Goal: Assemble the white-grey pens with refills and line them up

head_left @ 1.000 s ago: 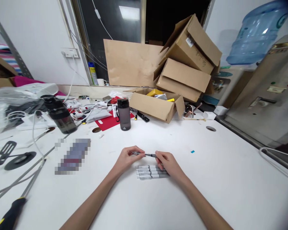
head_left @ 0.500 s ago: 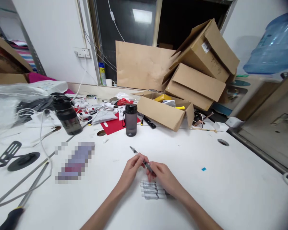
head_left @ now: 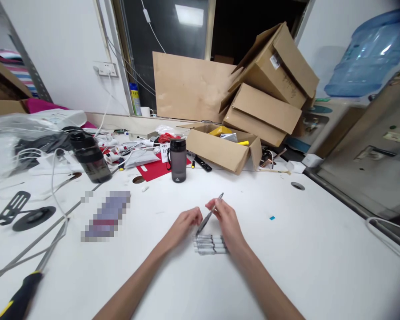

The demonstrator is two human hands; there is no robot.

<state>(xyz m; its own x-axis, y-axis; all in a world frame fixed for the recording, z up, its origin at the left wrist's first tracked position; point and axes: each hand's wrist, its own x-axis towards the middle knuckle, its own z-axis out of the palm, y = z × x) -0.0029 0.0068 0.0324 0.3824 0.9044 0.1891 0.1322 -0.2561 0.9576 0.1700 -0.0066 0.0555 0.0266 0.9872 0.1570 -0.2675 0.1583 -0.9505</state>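
A dark grey pen (head_left: 208, 218) slants between the thumb and fingers of my right hand (head_left: 228, 222), its lower end close above a row of pens. My left hand (head_left: 186, 222) is at the left of that pen, its fingers curled closed; the inside of the hand is hidden, so I cannot tell if it holds anything. Below both hands, several clear-and-white pens (head_left: 210, 251) lie side by side on the white table (head_left: 253, 275). The edge of my right hand covers their right ends.
A dark bottle (head_left: 178, 162) stands behind my hands, with an open cardboard box (head_left: 216, 149) to its right. Farther left are a second bottle (head_left: 91, 160), a blurred-out flat object (head_left: 108, 215) and a black-and-yellow screwdriver handle (head_left: 22, 291). A small blue scrap (head_left: 272, 218) lies to the right.
Both hands gripped the pen before; now only the right one visibly does. The pen has swung round, its upper end now leaning right, and sits nearer the row. The camera view has shifted slightly.
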